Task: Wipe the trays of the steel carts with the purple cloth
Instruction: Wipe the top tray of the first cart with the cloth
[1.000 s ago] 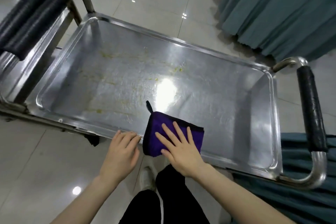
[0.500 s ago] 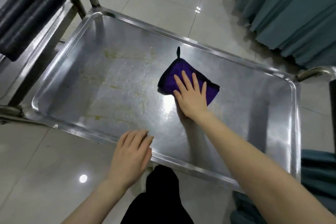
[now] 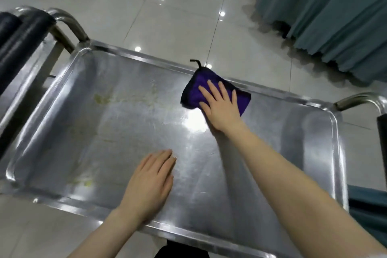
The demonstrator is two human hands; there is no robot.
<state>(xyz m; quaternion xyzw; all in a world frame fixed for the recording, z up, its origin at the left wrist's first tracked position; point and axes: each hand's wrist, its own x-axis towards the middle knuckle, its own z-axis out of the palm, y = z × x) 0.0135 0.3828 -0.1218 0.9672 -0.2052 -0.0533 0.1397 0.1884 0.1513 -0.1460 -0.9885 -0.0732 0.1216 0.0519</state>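
A steel cart tray (image 3: 318, 153) fills the middle of the view. A folded purple cloth (image 3: 193, 94) with a black edge and a black loop lies against the tray's far rim. My right hand (image 3: 222, 109) presses flat on the cloth, fingers straight and spread. My left hand (image 3: 150, 184) lies flat over the near part of the tray, fingers straight and together. Yellowish smears (image 3: 100, 98) mark the tray's left half, with a small yellow bit near the front left.
A second steel cart with black padded handles (image 3: 18, 37) stands at the left. A black handle of this cart (image 3: 382, 132) is at the right edge. Teal draped cloth (image 3: 326, 16) hangs at the far right. Glossy floor tiles surround the cart.
My right hand has pushed the purple cloth from the near rim across the tray to its far rim. My left hand has moved from the near rim onto the tray floor.
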